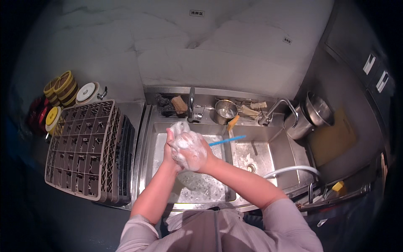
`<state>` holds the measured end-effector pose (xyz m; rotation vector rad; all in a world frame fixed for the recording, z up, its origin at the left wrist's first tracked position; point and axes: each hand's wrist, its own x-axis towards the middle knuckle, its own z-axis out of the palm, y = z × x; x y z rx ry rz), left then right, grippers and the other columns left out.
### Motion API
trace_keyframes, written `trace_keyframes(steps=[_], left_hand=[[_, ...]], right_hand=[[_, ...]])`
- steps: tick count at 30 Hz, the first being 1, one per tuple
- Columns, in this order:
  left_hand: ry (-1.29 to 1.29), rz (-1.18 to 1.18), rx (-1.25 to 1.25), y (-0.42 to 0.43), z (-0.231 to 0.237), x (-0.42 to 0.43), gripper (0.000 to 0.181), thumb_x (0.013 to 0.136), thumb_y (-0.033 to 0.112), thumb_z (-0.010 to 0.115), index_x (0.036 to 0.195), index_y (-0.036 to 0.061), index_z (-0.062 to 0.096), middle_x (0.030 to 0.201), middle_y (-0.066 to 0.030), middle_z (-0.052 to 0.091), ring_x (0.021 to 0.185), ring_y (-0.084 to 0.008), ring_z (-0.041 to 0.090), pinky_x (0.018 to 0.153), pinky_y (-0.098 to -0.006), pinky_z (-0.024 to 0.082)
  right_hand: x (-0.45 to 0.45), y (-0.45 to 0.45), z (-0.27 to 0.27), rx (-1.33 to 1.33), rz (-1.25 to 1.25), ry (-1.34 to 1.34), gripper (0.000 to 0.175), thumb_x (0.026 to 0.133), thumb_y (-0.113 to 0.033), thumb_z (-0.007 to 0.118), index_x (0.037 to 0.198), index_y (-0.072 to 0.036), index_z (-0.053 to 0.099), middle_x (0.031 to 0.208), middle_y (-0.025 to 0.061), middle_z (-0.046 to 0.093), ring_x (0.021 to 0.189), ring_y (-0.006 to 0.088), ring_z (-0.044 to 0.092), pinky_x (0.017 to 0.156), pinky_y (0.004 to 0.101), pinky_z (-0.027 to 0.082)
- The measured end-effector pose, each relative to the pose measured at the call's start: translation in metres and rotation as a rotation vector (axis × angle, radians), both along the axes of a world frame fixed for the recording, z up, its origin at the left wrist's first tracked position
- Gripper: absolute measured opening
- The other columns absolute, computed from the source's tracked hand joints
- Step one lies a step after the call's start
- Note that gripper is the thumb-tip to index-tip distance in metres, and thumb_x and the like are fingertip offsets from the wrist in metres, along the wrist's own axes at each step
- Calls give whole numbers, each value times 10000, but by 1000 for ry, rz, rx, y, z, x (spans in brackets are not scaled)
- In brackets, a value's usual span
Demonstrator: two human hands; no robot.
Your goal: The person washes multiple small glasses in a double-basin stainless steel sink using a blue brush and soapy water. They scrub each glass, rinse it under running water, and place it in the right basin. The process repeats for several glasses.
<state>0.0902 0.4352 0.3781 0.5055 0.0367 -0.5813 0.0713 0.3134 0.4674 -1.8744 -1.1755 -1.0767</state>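
Observation:
My left hand (170, 151) and my right hand (193, 154) are pressed together above the left sink basin (182, 197), both thick with white suds. The right hand covers much of the left. A foam-covered whitish shape (181, 127) sticks out beyond the fingers; whether it is an object or lathered fingers cannot be told. From behind the right wrist a thin blue rod (228, 140) reaches over the divider towards the right basin (274, 151). Its near end is hidden, so I cannot see whether a hand holds it. Bubbly water lies in the left basin.
A compartmented plastic rack (105, 151) stands left of the sink. Two faucets, the left one (191, 107) and the right one (291, 110), rise behind the basins. Between them sits a metal pot (225, 111). A white hose (292, 170) crosses the right basin. Metal containers (296, 126) stand far right.

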Motion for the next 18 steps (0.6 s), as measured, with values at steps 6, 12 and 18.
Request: trace_keyframes(steps=[6, 12, 18], left_hand=[[-204, 12, 13, -11, -16, -17, 824, 923, 528, 709, 1552, 101, 391, 1458, -141, 564, 1294, -314, 618, 1044, -500, 547], [-465, -350, 459, 21, -21, -2, 690, 611, 60, 856, 1272, 72, 659, 1181, -75, 712, 1073, -238, 697, 904, -410, 581], [-998, -257, 1381, -3, 4, -12, 486, 627, 159, 826, 1072, 32, 677, 1063, -166, 738, 987, -330, 724, 889, -411, 576]], right_hand=[[52, -26, -34, -229, -315, 284, 379, 882, -334, 688, 1204, -137, 718, 1132, 166, 652, 1092, 388, 609, 955, 500, 509], [18, -16, 8, -624, -324, 173, 181, 843, -274, 683, 819, -108, 750, 910, 100, 659, 834, 320, 621, 714, 475, 485], [83, -40, -54, -913, -269, 1076, 160, 904, -170, 635, 945, -98, 772, 870, 114, 701, 865, 299, 692, 778, 474, 558]])
